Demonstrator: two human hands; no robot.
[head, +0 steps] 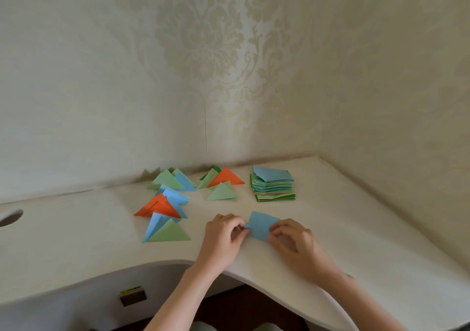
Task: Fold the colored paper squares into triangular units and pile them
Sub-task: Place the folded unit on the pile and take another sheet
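At the far left we see a round hole (pixel 10 217) cut through the pale desk (pixel 76 229), whose front edge curves in toward the person. Below that edge, on the desk's front, sits a small dark block with a yellow label (pixel 133 295). Behind the desk two walls meet in a corner, both covered in cream wallpaper (pixel 208 38) with a faint damask pattern.

Moving right, folded triangles (pixel 162 205) lie in a loose scatter on the desk: a green and a blue one nearest us, an orange one and more blue behind them, then pale green and blue ones close to the wall. Just beside these, further right, is a second small group (pixel 221 183) with an orange triangle on top, green ones behind it and a pale green one in front.

Near the middle front, the left hand (pixel 223 231) pinches the left edge of a blue paper (pixel 260 225) with its fingers curled. The paper lies on the desk between both hands. The right hand (pixel 292 239) holds the paper's right edge, fingers bent down onto it.

Behind the hands and to the right, near the back wall, stands a stack of unfolded squares (pixel 273 184), blue on top, mostly green below with thin orange edges showing.
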